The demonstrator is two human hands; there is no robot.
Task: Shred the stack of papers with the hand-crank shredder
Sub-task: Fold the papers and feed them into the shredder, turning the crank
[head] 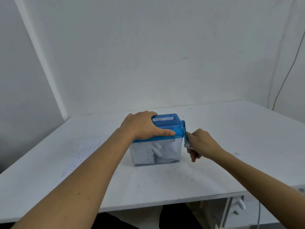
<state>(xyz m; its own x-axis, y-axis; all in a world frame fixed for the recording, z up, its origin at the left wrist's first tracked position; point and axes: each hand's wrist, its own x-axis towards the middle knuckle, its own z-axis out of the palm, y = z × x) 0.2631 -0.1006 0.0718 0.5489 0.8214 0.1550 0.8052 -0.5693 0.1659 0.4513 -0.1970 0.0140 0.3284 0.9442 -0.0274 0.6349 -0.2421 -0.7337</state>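
Shredder (166,128) mid-table looks light and slidey, so my left hand (142,126) grips its blue lid, right hand (202,144) with grip closed on the stiff crank (184,132); floppy papers (79,156) lie nearer the table's (231,146) left edge.

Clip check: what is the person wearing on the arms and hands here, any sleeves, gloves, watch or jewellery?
Nothing worn shows. The left hand and right hand are ungloved. The left forearm and right forearm are uncovered up to the frame's edge, with no sleeve in view. No watch, band or bracelet at either wrist, and no ring or marking is visible.
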